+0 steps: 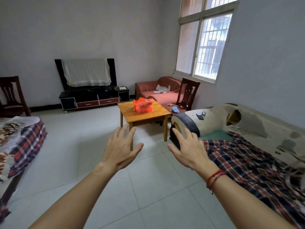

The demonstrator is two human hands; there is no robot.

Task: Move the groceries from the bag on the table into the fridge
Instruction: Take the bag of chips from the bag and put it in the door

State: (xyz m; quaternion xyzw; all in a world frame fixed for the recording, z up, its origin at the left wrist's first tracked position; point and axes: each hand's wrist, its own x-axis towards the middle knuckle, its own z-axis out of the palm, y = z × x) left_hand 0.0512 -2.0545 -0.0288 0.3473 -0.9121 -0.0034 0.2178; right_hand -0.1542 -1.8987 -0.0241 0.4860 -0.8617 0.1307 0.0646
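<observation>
Both arms reach forward over a tiled floor [92, 171] in a sparsely furnished living room. The left hand [121, 146] and right hand [188, 149] are spread wide, fingers straight, grasping nothing and touching nothing. A red string is tied round the right wrist.

Well ahead of them, an orange plastic bag [142, 105] of groceries sits knotted and bulging on top of a small wooden bench [128, 111] in the middle of the room, just in front of a red couch [158, 93] and a dark wooden chair [188, 93]. What the bag holds cannot be made out through the plastic.

By every sign the job is at its very start: the bag looks full and untouched, nothing has been taken out, and the person stands well apart from the bench. No fridge appears anywhere in view, so its place in the home cannot be told.

What remains, on this evidence, is all of it: crossing to the bench, taking up the bag or its contents, finding the fridge and loading it.

A cloth-draped television [85, 72] on a black cabinet [94, 100] stands against the far wall. A worn sofa [247, 129] with a plaid cover [247, 166] lines the right side, a phone [200, 116] lying on its arm.
</observation>
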